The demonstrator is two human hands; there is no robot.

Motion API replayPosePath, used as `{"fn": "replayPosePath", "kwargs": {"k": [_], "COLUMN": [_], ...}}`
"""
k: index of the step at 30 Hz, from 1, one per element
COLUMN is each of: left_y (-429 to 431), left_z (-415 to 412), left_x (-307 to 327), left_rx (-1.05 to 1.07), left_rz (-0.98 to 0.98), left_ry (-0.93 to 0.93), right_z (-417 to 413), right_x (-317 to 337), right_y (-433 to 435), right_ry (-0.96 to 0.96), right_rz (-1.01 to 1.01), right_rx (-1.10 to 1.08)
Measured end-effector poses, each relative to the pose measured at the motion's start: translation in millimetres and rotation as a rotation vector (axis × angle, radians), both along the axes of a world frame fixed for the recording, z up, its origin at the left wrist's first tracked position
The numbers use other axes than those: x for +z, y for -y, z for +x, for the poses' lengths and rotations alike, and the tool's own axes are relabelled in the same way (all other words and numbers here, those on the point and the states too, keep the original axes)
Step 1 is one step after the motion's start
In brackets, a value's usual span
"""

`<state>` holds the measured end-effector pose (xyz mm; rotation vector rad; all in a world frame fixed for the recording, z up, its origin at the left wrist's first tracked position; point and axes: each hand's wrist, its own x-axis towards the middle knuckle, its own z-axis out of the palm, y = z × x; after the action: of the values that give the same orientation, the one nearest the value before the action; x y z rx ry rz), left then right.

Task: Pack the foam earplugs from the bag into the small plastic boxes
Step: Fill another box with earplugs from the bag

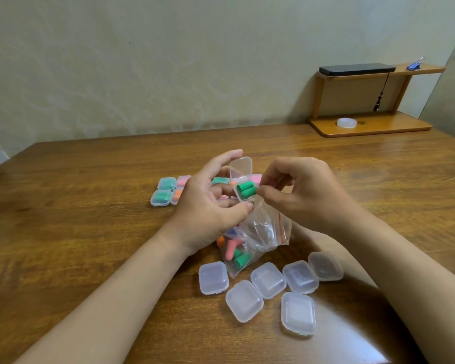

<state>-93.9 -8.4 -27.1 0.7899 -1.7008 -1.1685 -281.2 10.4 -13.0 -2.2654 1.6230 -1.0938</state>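
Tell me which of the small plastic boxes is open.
The box in the left hand, holding two green earplugs: its lid stands up. The six empty boxes nearest the camera and the filled ones behind are shut.

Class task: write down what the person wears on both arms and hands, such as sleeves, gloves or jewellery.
Nothing worn shows. The left forearm and right forearm are bare to the picture's lower edge, with no sleeve in view. The left hand and right hand carry no gloves, rings, watch or bracelet. Visible fingernails look short and unpainted.
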Motion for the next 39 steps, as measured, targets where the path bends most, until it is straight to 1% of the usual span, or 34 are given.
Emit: {"fn": "replayPosePath", "kwargs": {"k": [4, 6, 9, 13, 20, 28, 36, 39], "left_y": [2.2, 2.7, 2.2, 2.9, 3.8, 5.3, 5.6, 5.7], "left_z": [1.0, 1.7, 1.8, 2.0, 0.1, -0.4, 0.1, -0.5], "left_x": [0.7, 1.0, 1.0, -1.4, -2.7, -4.1, -8.0, -8.7], "left_rx": [0.043, 0.055, 0.046, 0.029, 0.092, 0.079, 0.088, 0.098], "left_rz": [-0.023, -0.057, -0.092, -0.107, -0.174, -0.179, -0.189, -0.171], "left_ry": [-0.004, 0.007, -0.002, -0.011, 0.034, 0.043, 0.111, 0.085], "right_z": [0.9, -0.3, -2.8, -3.7, -2.9, -1.6, -3.5, -4.9], "right_x": [-1.3, -0.4, 0.3, 1.0, 1.0, 0.4, 0.3, 0.5], "right_y": [1.1, 0.1, -0.8, 0.1, 0.4, 0.7, -1.0, -0.6], "right_ry": [0.078, 0.104, 0.074, 0.003, -0.011, -0.027, 0.008, 0.050], "right_rz": [-0.044, -0.056, -0.049, -0.086, -0.089, -0.093, -0.039, -0.036], "right_rx": [-0.019, 0.006, 0.061, 0.082, 0.075, 0.077, 0.099, 0.083]}}
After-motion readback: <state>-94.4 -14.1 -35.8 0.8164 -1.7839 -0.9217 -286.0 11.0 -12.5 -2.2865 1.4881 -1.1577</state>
